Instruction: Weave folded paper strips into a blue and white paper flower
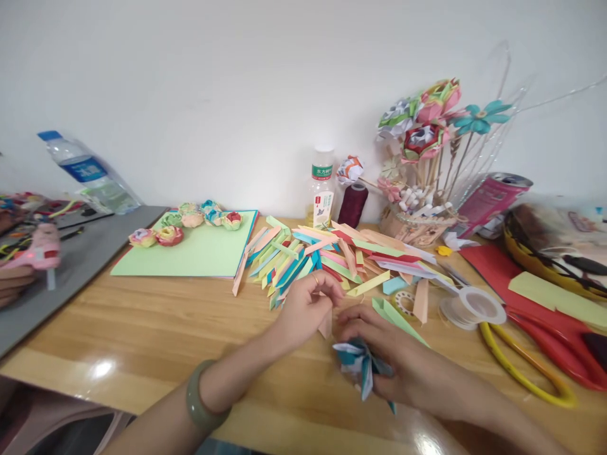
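My left hand [307, 308] is closed in a pinch on a folded pink paper strip [326, 323], just above the wooden table [156, 328]. My right hand [393, 354] is curled around a partly assembled blue-and-white paper flower [360, 363] low near the table. The two hands are close together, almost touching. Right behind them lies a heap of folded coloured paper strips [327, 256]. A green folded strip [396, 316] lies beside my right hand. A jade bangle [202, 395] is on my left wrist.
A light green sheet [199, 253] carries several small paper flowers [190, 221]. Bottles [322, 189], a dark thread spool [352, 203], a basket with paper flowers [422, 158], a wire reel [474, 306], red paper and a yellow ring sit right. Another person's hand holds a pink glue gun [40, 253] at far left.
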The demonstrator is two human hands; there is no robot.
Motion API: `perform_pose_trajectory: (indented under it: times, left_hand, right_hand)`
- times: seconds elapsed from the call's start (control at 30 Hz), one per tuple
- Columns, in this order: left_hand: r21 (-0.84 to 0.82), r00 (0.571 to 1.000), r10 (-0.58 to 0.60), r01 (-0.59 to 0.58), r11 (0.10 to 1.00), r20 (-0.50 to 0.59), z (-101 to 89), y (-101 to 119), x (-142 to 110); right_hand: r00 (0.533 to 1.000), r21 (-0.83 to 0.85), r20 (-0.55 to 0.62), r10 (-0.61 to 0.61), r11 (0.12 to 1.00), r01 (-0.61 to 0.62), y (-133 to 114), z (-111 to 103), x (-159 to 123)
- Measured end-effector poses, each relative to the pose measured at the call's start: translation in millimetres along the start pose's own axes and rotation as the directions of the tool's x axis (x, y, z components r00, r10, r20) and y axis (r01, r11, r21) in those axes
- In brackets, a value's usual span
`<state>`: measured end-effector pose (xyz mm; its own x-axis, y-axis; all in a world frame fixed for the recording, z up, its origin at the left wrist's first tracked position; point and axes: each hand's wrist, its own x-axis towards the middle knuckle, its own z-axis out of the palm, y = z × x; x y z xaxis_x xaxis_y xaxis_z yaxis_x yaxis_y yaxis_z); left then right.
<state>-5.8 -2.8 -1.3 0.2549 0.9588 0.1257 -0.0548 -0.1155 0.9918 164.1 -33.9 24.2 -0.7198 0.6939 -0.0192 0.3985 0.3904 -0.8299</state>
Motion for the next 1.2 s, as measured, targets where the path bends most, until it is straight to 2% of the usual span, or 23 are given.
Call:
perform_pose_trajectory:
  times: [0.1, 0.17, 0.23, 0.33, 0.47, 0.57, 0.7, 0.8, 0.83, 0.87, 0.9, 0.93, 0.97, 1.0, 1.03, 1.07, 1.1, 1.17, 1.2]
  left_hand:
    - [-0.049, 0.998, 0.040, -0.037, 0.998, 0.052, 0.0, 4.4, -1.9]
    - [-0.022, 0.993, 0.076, -0.074, 0.997, 0.088, 0.2, 7.2, -3.8]
    - [0.047, 0.982, 0.123, -0.131, 0.990, 0.145, 0.7, 9.5, -5.7]
    - [0.203, 0.961, 0.137, -0.188, 0.961, 0.242, 2.2, 12.0, -7.6]
    - [0.357, 0.957, 0.048, -0.153, 0.921, 0.287, 4.6, 12.0, -8.0]
    - [0.318, 0.951, -0.059, -0.042, 0.947, 0.303, 5.3, 10.2, -7.4]
    - [0.198, 0.933, -0.190, 0.133, 0.971, 0.304, 5.6, 7.2, -5.0]
    - [0.140, 0.950, -0.209, 0.180, 0.974, 0.234, 5.7, 3.6, -2.2]
    - [0.107, 0.959, -0.207, 0.190, 0.976, 0.191, 5.7, 2.3, -1.4]
    - [0.072, 0.970, -0.198, 0.190, 0.979, 0.141, 5.6, 1.0, -0.7]
    - [0.036, 0.979, -0.183, 0.180, 0.983, 0.093, 5.6, 0.0, -0.2]
    - [0.006, 0.985, -0.165, 0.165, 0.986, 0.050, 5.8, -0.6, 0.1]
    - [-0.012, 0.988, -0.154, 0.154, 0.988, 0.015, 6.0, -1.0, 0.3]
    - [-0.023, 0.988, -0.156, 0.156, 0.987, -0.015, 6.5, -0.9, 0.3]
    - [-0.031, 0.984, -0.173, 0.172, 0.985, -0.035, 7.1, -0.4, 0.1]
    - [-0.041, 0.979, -0.197, 0.195, 0.980, -0.048, 7.9, 0.2, -0.1]
    - [-0.047, 0.974, -0.220, 0.217, 0.975, -0.059, 8.6, 1.0, -0.2]
    - [-0.049, 0.966, -0.253, 0.251, 0.967, -0.056, 9.4, 1.9, -0.3]
    - [-0.050, 0.964, -0.264, 0.262, 0.964, -0.039, 9.2, 1.9, 0.0]
  right_hand:
    - [0.993, 0.325, -0.051, 0.105, 0.942, -0.083, 11.8, -4.1, 4.2]
    - [0.984, 0.519, -0.048, 0.173, 0.846, -0.123, 16.9, -8.0, 6.9]
    - [0.969, 0.630, -0.030, 0.245, 0.757, -0.172, 19.8, -11.1, 9.1]
    - [0.954, 0.712, 0.033, 0.297, 0.663, -0.231, 21.8, -11.5, 10.9]
    - [0.959, 0.776, 0.107, 0.263, 0.581, -0.246, 22.5, -5.9, 11.9]
    - [0.960, 0.806, 0.135, 0.247, 0.536, -0.251, 22.7, -3.4, 13.1]
    - [0.958, 0.770, 0.139, 0.250, 0.581, -0.264, 25.8, -6.8, 16.1]
    - [0.956, 0.694, 0.069, 0.284, 0.675, -0.250, 29.0, -13.2, 16.1]
    - [0.953, 0.651, -0.010, 0.304, 0.725, -0.224, 29.0, -15.3, 14.7]
    - [0.937, 0.587, -0.142, 0.320, 0.789, -0.180, 28.0, -16.8, 12.5]
    - [0.897, 0.485, -0.317, 0.308, 0.865, -0.126, 26.0, -17.5, 9.5]
    - [0.829, 0.332, -0.501, 0.249, 0.940, -0.081, 23.0, -17.0, 5.9]
    - [0.743, 0.141, -0.654, 0.142, 0.988, -0.065, 19.2, -15.3, 1.9]
    - [0.691, -0.062, -0.723, -0.015, 0.997, -0.043, 15.0, -12.4, -1.9]
    - [0.673, -0.259, -0.715, -0.191, 0.966, -0.001, 10.9, -8.4, -5.2]
    - [0.699, -0.429, -0.629, -0.340, 0.902, 0.053, 7.3, -3.8, -7.5]
    - [0.733, -0.555, -0.521, -0.438, 0.826, 0.099, 4.5, 1.0, -8.7]
    - [0.820, -0.662, -0.349, -0.453, 0.739, 0.126, 2.5, 9.1, -7.6]
    - [0.849, -0.657, -0.334, -0.410, 0.747, 0.103, 3.1, 11.6, -5.9]
